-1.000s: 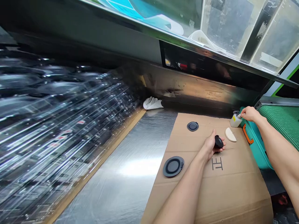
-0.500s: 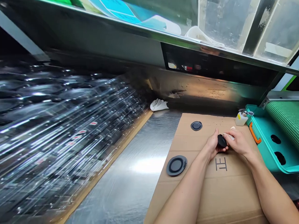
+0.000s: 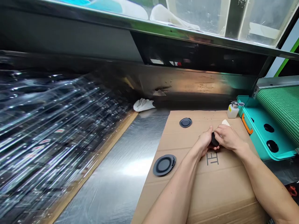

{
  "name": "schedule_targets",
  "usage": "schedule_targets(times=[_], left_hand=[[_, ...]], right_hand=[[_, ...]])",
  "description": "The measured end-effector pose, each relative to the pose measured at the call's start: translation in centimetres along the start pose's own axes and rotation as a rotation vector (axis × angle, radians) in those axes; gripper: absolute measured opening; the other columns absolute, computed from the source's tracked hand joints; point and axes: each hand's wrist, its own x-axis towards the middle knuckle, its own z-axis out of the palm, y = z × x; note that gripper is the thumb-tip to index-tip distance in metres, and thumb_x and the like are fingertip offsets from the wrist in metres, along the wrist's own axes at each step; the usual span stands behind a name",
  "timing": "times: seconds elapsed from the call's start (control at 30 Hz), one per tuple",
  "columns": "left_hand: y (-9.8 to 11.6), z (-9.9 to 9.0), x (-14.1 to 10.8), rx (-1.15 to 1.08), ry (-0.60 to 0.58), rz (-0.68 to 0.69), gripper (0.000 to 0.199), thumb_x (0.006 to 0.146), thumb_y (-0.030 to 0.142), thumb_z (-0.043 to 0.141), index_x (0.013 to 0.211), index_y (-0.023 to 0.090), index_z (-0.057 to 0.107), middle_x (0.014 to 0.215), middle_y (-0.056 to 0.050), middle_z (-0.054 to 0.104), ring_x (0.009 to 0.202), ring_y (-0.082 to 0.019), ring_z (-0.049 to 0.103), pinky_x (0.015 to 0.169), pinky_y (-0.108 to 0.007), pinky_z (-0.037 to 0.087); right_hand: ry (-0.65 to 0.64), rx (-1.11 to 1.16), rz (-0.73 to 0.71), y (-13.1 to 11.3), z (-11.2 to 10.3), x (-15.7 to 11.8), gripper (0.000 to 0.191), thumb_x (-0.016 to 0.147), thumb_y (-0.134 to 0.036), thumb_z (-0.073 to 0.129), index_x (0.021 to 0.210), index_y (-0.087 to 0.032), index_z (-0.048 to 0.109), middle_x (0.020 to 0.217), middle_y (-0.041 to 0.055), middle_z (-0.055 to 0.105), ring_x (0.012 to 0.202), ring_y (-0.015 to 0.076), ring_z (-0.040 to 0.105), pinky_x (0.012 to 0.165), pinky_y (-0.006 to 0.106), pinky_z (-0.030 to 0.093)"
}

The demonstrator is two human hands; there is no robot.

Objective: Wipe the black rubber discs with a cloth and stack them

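My left hand (image 3: 205, 140) is closed around a small black round lid-like part (image 3: 214, 139), tilted up above the cardboard sheet (image 3: 224, 186). My right hand (image 3: 227, 136) is closed too, its fingers pressed to the part's upper right edge. A white piece, apparently cloth (image 3: 225, 122), sticks out beyond the right hand's knuckles; the rest of it is hidden. Left of the hands lie two dark grey round lid-like parts with side tabs: a smaller one (image 3: 185, 122) farther back and a larger one (image 3: 164, 165) nearer.
A white pump bottle (image 3: 233, 109) stands at the cardboard's back right corner. Beside it is a turquoise bin (image 3: 259, 119) with black round parts inside, next to a green conveyor belt (image 3: 280, 99). Left are plastic-wrapped stacks (image 3: 58, 140) and a white glove-like cloth (image 3: 143, 105).
The view has shifted, so the scene sits farther left. My right hand has closed in over the black part, covering more of it. The left hand keeps its hold.
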Motion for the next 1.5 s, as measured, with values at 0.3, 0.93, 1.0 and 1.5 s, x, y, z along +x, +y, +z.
schedule_targets(times=[0.3,0.93,1.0,1.5], left_hand=[[0.1,-0.6,0.1,-0.04,-0.102,-0.023,0.056,0.102,0.048,0.027,0.07,0.014,0.057,0.051,-0.009,0.062,0.035,-0.017,0.056,0.032,-0.023,0.04],[0.2,-0.6,0.1,0.031,-0.095,-0.054,0.061,0.101,0.052,0.024,0.071,0.012,0.059,0.051,-0.01,0.061,0.038,-0.016,0.057,0.034,-0.023,0.043],[0.2,-0.6,0.1,0.027,-0.104,-0.06,0.061,0.101,0.052,0.024,0.072,0.012,0.059,0.052,-0.01,0.062,0.038,-0.016,0.057,0.034,-0.023,0.042],[0.1,-0.5,0.2,0.056,-0.077,-0.063,0.06,0.101,0.051,0.026,0.072,0.012,0.061,0.051,-0.011,0.062,0.036,-0.016,0.056,0.033,-0.023,0.042]], right_hand=[[0.057,0.122,-0.012,0.4,0.8,0.0,0.026,0.096,-0.018,0.05,0.071,-0.018,0.059,0.074,0.0023,0.058,0.071,0.0139,0.05,0.069,0.026,0.036],[-0.016,0.07,0.015,0.9,0.6,-0.2,0.028,0.094,-0.019,0.048,0.068,-0.019,0.057,0.075,0.0042,0.06,0.073,0.0164,0.051,0.071,0.029,0.036],[-0.023,0.074,-0.011,1.0,0.4,-0.3,0.028,0.094,-0.019,0.048,0.067,-0.019,0.057,0.074,0.0042,0.06,0.073,0.0164,0.051,0.072,0.029,0.036],[-0.035,0.09,-0.023,0.9,0.3,-0.4,0.029,0.095,-0.02,0.047,0.067,-0.02,0.057,0.072,0.0029,0.06,0.067,0.0152,0.049,0.069,0.029,0.035]])
